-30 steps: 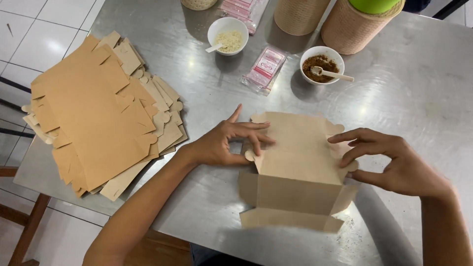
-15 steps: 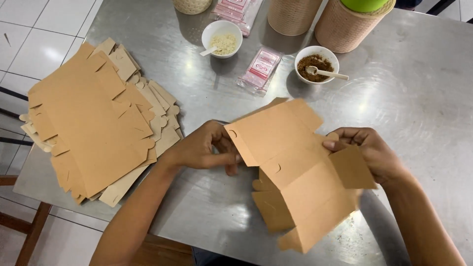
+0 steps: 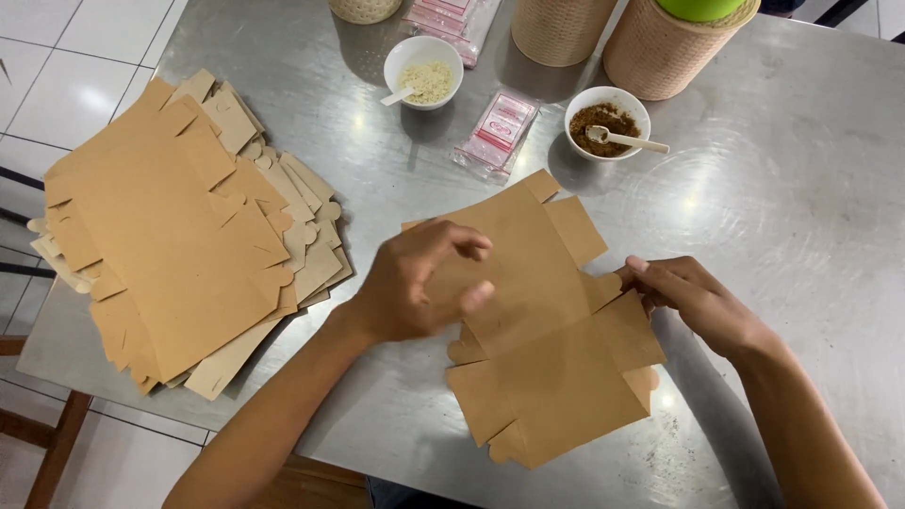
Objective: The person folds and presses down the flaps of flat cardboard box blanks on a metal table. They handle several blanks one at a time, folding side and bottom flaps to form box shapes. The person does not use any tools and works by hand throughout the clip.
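One box blank (image 3: 551, 330); two bowls (image 3: 422, 68). Left hand (image 3: 415, 283) hovers curled, grip apart; right hand (image 3: 693, 297) grip pinches blank's edge.

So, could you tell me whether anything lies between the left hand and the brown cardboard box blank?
Nothing visible: the left hand hovers directly over the brown cardboard box blank, whose edge the right hand touches.

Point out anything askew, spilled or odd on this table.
The stack of flat cardboard blanks is fanned out unevenly and overhangs the metal table edge at left. Small specks lie scattered near the front edge at right. Nothing else stands out.
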